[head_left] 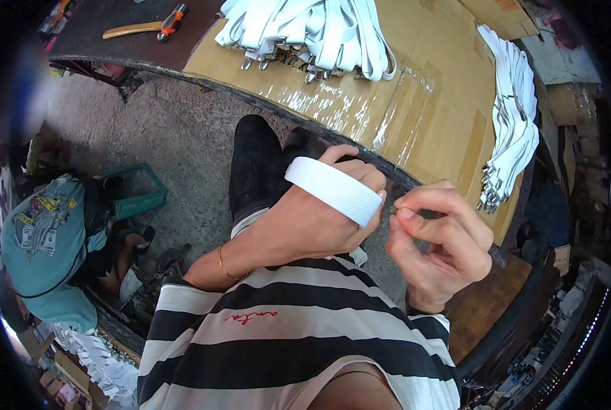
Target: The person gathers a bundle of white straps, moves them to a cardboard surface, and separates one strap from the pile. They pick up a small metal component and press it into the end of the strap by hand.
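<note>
A white woven strap (pixel 336 191) crosses the back of my left hand (pixel 319 215), running from the thumb side to the knuckles. The fingers of that hand are curled, and the strap's ends pass out of sight beneath it. To its right, my right hand (pixel 445 239) is held up with thumb and index fingertip pinched together. Whether something tiny sits in that pinch I cannot make out. Both hands are in front of my striped shirt, near the table edge. On the cardboard beyond them lies a pile of white straps (pixel 312 31) with metal clips.
A second bundle of white straps (pixel 514 116) lies along the right side of the taped cardboard (pixel 428 102). A hammer (pixel 151 29) rests on the dark tabletop at upper left. At left, a person in a teal shirt (pixel 45 239) sits beside a green stool (pixel 138 195).
</note>
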`<state>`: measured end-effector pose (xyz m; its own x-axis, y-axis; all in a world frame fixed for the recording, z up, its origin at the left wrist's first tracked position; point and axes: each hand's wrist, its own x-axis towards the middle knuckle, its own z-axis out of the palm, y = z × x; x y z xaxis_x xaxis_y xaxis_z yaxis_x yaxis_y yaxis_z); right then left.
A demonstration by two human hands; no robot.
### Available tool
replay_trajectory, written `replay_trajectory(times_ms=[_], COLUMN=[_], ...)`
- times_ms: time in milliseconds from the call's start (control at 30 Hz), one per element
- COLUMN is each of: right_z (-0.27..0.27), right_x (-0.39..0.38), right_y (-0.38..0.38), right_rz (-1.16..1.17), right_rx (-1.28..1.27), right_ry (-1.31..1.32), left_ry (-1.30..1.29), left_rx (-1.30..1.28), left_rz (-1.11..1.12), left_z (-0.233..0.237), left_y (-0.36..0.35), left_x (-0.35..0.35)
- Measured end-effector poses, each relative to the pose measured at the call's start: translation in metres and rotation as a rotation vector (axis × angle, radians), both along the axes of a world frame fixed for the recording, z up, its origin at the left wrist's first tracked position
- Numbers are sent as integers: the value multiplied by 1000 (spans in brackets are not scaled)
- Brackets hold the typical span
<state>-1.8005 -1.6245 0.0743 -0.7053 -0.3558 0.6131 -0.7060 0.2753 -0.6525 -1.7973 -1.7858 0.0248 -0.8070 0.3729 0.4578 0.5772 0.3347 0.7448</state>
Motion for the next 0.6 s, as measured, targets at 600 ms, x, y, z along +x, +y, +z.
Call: replay_trajectory(times_ms=[600], right_z=[-5], right_x=[7], right_y=[-8], right_rz=[20], right_rx=[43], right_ry=[-21], left_ry=[69], left_rx=[-154], left_rz=[40], left_z=[-5], left_y=[1], left_x=[-6])
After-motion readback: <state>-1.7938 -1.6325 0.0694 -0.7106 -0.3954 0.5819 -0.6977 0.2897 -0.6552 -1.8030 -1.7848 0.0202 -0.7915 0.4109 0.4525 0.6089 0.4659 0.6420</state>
